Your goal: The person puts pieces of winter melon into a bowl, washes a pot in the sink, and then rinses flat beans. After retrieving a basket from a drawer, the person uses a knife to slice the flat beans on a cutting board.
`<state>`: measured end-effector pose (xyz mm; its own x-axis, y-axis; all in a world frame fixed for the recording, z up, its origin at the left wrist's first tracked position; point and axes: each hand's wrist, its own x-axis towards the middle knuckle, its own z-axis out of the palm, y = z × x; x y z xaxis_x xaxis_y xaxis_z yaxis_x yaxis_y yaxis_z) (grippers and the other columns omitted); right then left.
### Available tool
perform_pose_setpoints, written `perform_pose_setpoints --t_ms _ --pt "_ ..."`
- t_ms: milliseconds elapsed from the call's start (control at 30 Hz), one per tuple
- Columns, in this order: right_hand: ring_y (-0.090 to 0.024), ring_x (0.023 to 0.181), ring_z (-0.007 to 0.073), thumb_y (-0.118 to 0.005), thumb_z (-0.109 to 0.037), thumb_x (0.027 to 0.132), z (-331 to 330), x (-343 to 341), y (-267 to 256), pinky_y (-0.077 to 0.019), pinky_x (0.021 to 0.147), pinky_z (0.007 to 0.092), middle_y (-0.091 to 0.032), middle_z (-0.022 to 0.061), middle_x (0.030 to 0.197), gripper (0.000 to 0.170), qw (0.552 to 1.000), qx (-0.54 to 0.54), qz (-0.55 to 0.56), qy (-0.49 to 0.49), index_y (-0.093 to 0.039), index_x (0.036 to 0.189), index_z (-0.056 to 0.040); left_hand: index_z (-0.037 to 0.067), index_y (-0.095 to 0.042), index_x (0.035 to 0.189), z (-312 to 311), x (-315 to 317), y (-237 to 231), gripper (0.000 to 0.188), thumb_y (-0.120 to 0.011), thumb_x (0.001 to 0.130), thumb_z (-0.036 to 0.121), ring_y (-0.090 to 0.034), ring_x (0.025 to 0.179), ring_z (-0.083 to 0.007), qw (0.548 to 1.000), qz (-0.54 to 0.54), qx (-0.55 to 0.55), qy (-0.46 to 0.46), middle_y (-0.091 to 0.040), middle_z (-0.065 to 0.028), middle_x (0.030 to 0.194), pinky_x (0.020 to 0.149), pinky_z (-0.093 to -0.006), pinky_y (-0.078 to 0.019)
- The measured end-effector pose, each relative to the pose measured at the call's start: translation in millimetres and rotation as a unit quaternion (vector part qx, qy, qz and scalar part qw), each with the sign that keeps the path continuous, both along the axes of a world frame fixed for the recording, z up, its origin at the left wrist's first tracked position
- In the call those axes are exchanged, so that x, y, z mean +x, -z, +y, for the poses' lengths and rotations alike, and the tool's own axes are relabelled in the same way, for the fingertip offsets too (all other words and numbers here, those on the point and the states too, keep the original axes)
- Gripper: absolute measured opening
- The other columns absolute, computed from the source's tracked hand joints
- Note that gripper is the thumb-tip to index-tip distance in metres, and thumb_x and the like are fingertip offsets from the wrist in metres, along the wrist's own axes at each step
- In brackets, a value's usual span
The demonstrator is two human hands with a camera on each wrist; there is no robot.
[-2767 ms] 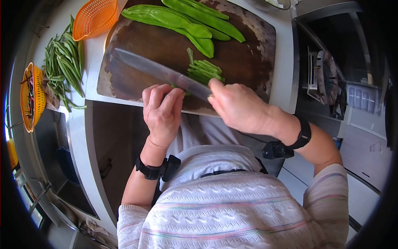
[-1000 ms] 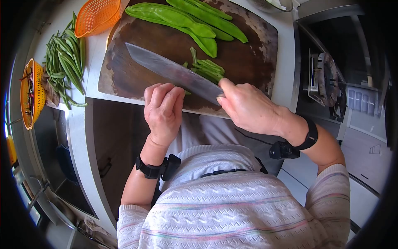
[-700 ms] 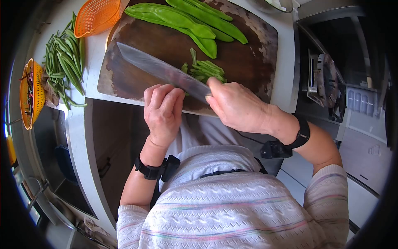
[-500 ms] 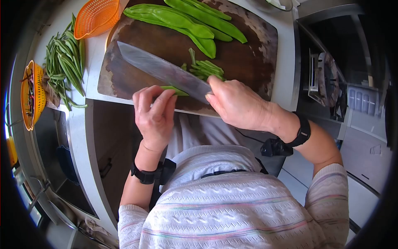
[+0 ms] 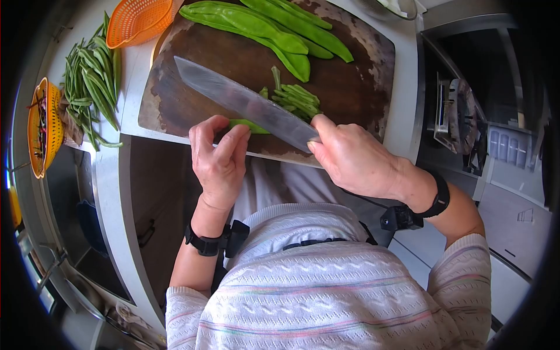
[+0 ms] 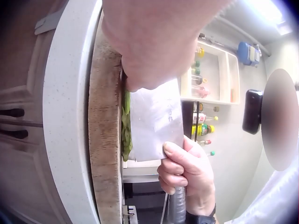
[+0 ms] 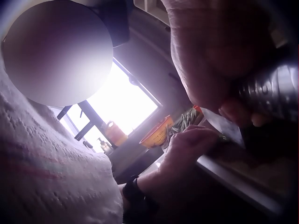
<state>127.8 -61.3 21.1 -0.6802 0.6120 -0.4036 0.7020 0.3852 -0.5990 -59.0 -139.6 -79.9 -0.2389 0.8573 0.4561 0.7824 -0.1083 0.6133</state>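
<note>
In the head view my left hand [image 5: 219,157] holds a green flat bean piece [image 5: 252,125] down near the front edge of the dark cutting board [image 5: 175,96]. My right hand [image 5: 364,160] grips a cleaver [image 5: 239,100], its blade slanting across the board just beyond the bean's exposed end. The ridged metal handle [image 6: 178,205] shows below the right fist in the left wrist view. Beyond the blade lies a small heap of cut bean strips [image 5: 298,100]. Several whole flat beans [image 5: 245,26] lie at the back of the board.
Left of the board are an orange basket [image 5: 139,23], a pile of slim green beans [image 5: 93,76] and a yellow basket [image 5: 53,125] with dark red contents. A sink [image 5: 87,216] is at far left, and a stove [image 5: 461,114] at right.
My left hand has shifted left along the front edge, baring more of the bean piece. The cleaver has been stroking back and forth and now sits further right than half a second ago.
</note>
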Motion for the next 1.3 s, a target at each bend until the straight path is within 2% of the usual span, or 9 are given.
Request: perform_pose_setpoints --t_ms 233,333,433,533,600,667,733,1300 --pt "-0.059 0.064 0.0434 -0.049 -0.01 0.089 4 -7 3 -0.046 0.058 0.0498 -0.056 0.0239 0.062 0.018 1.0 -0.006 -0.015 -0.009 -0.04 0.084 0.0038 0.008 -0.068 0.084 0 -1 2 0.016 -0.072 0.07 0.001 -0.055 0.079 -0.0206 1.0 -0.004 0.009 0.006 -0.056 -0.0057 0.089 0.067 -0.0302 -0.0486" --pt "-0.058 0.065 0.0448 -0.049 -0.011 0.088 4 -11 15 -0.0455 0.059 0.0509 -0.056 0.0246 0.062 0.018 0.999 0.027 0.018 -0.011 -0.04 0.083 0.004 0.008 -0.068 0.085 0 0 -1 0.016 -0.072 0.071 0.001 -0.056 0.08 -0.0205 1.0 0.005 -0.003 0.001 -0.056 -0.0058 0.089 0.067 -0.0303 -0.0486" --pt "-0.057 0.065 0.0459 -0.049 -0.011 0.088 3 -8 18 -0.0452 0.059 0.0514 -0.056 0.0248 0.063 0.018 1.0 0.003 0.024 0.008 -0.04 0.083 0.0041 0.008 -0.068 0.085 0 -1 0 0.017 -0.072 0.07 0.001 -0.056 0.08 -0.0211 1.0 0.005 -0.001 0.004 -0.056 -0.0061 0.09 0.067 -0.0308 -0.0485" --pt "-0.058 0.064 0.0447 -0.049 -0.011 0.089 4 6 15 -0.0451 0.057 0.0499 -0.056 0.0244 0.062 0.018 1.0 -0.008 0.014 0.009 -0.04 0.083 0.0039 0.008 -0.068 0.084 1 4 0 0.017 -0.072 0.069 0.001 -0.056 0.08 -0.0221 1.0 0.011 0.008 0.021 -0.057 -0.0065 0.09 0.067 -0.0313 -0.0483" --pt "-0.055 0.061 0.0443 -0.051 -0.01 0.089 1 12 11 -0.0401 0.051 0.0461 -0.052 0.0252 0.061 0.019 1.0 -0.004 0.015 0.022 -0.039 0.085 0.0047 0.008 -0.068 0.084 2 8 0 0.017 -0.072 0.069 0.001 -0.056 0.08 -0.0225 1.0 0.009 0.006 0.021 -0.057 -0.0065 0.09 0.067 -0.0315 -0.0482" --pt "-0.055 0.06 0.0436 -0.051 -0.009 0.089 1 13 3 -0.0401 0.05 0.0452 -0.052 0.0247 0.06 0.019 1.0 -0.005 -0.001 0.017 -0.039 0.086 0.0052 0.008 -0.068 0.083 5 11 0 0.017 -0.072 0.069 0.001 -0.056 0.081 -0.0232 1.0 0.004 0.008 0.025 -0.057 -0.0067 0.089 0.067 -0.0319 -0.0478" --pt "-0.058 0.061 0.0423 -0.049 -0.01 0.089 0 11 -4 -0.0452 0.055 0.0475 -0.055 0.0231 0.06 0.017 1.0 -0.002 -0.006 0.016 -0.04 0.084 0.0038 0.008 -0.068 0.084 4 11 0 0.017 -0.072 0.069 0.001 -0.056 0.081 -0.0234 1.0 0.003 0.007 0.026 -0.057 -0.0068 0.089 0.067 -0.0322 -0.0477" --pt "-0.058 0.06 0.0415 -0.049 -0.009 0.089 0 9 -7 -0.0464 0.053 0.0467 -0.055 0.0218 0.058 0.016 1.0 0.013 -0.019 -0.004 -0.04 0.084 0.0032 0.008 -0.066 0.081 4 11 4 0.019 -0.072 0.065 0.001 -0.054 0.082 -0.0259 0.999 -0.016 0.013 0.024 -0.055 -0.0082 0.089 0.068 -0.0349 -0.0457"
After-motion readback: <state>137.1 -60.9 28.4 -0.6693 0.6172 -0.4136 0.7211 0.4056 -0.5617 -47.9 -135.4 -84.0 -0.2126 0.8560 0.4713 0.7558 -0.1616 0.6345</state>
